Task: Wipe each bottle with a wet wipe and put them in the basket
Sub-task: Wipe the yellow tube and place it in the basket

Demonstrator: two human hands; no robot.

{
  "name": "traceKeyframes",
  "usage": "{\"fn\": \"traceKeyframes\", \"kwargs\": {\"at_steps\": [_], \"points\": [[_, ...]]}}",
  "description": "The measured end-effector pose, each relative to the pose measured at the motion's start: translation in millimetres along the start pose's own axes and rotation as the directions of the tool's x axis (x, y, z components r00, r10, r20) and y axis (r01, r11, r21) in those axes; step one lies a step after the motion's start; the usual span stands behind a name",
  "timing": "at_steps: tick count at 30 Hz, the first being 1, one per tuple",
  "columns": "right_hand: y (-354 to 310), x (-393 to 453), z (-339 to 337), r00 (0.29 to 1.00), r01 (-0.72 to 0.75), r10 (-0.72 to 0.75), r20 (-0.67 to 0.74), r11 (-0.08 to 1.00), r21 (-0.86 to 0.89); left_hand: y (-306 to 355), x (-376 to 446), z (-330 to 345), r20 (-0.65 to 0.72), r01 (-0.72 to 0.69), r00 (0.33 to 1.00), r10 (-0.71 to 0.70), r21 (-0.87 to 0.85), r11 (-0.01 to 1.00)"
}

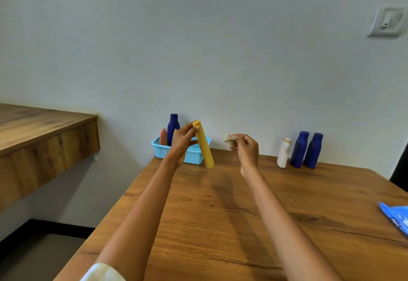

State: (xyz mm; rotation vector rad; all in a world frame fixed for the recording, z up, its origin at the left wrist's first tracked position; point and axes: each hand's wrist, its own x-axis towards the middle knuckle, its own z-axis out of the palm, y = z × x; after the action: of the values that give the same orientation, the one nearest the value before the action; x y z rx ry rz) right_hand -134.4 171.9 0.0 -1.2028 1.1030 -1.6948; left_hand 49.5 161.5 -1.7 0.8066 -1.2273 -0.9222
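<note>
My left hand (182,142) grips a long yellow bottle (204,148) near its top, holding it tilted in the air in front of the light blue basket (191,155). A dark blue bottle (173,128) and a pink bottle (163,137) stand in the basket. To the right, my right hand (246,149) pinches a crumpled wet wipe (229,138), a little apart from the yellow bottle. By the wall on the right stand a white bottle (283,152) and two dark blue bottles (299,150) (313,150).
The wooden table (231,214) meets the wall at the back; its left edge drops to the floor. A blue wet-wipe pack (396,218) lies at the right edge. A wooden counter (44,139) juts out at the left.
</note>
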Motion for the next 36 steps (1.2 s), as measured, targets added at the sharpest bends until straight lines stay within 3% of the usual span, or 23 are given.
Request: {"fn": "traceKeyframes", "kwargs": {"at_steps": [2, 7, 13, 19, 25, 31, 36], "points": [[-17, 1, 6, 0.996, 0.012, -0.013, 0.083, 1.0, 0.017, -2, -1, 3, -0.011, 0.018, 1.0, -0.019, -0.079, 0.997], [-40, 9, 24, 0.936, 0.329, -0.282, 0.21, 0.914, -0.237, 6, -2, 10, 0.069, 0.036, 0.997, -0.026, -0.135, 0.99], [-40, -3, 38, 0.862, 0.488, -0.445, 0.241, 0.858, -0.16, 18, 2, 15, 0.17, -0.019, 0.984, 0.05, -0.182, 0.983], [-29, -1, 25, 0.887, 0.446, -0.373, 0.27, 0.842, -0.302, 8, 3, 10, 0.203, -0.015, 0.978, 0.056, -0.195, 0.981], [-32, -12, 45, 0.871, 0.492, -0.458, 0.178, 0.825, -0.278, 14, 4, 9, 0.164, -0.045, 0.983, 0.078, -0.194, 0.98], [-30, -8, 39, 0.904, 0.427, -0.388, 0.181, 0.848, -0.314, 12, 0, 6, 0.176, -0.022, 0.983, 0.05, -0.162, 0.987], [-32, -18, 48, 0.816, 0.577, -0.552, 0.17, 0.76, -0.301, 21, 2, 9, 0.164, -0.064, 0.981, 0.101, -0.219, 0.974]]}}
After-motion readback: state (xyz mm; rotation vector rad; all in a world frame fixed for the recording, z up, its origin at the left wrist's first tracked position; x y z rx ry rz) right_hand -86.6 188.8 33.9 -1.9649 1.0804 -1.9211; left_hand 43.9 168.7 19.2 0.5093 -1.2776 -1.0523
